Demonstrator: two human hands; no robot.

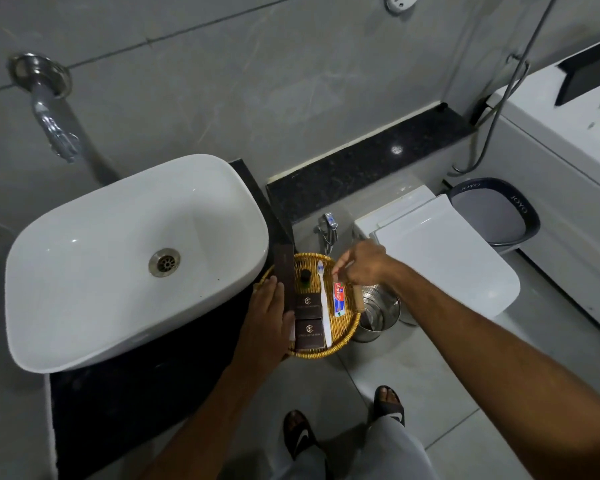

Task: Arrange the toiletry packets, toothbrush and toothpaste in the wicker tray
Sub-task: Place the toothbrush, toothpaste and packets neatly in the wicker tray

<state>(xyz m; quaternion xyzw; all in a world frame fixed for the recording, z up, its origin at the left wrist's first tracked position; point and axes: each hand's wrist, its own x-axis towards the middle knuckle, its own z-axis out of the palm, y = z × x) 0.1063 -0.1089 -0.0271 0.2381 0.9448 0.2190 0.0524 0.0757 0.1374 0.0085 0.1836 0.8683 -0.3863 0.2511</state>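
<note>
The round wicker tray sits at the right end of the black counter, partly over its edge. In it lie two dark brown packets, a long dark packet, a small dark bottle, a white toothbrush and a red, white and blue toothpaste tube. My left hand rests flat on the tray's left side, touching the long dark packet. My right hand hovers over the tray's far right, fingertips pinched at the top end of the toothpaste tube.
A white basin fills the counter's left. A wall tap juts out above it. Right of the tray stand a steel bucket, a white toilet and a dark bin. My sandalled feet are on the grey floor.
</note>
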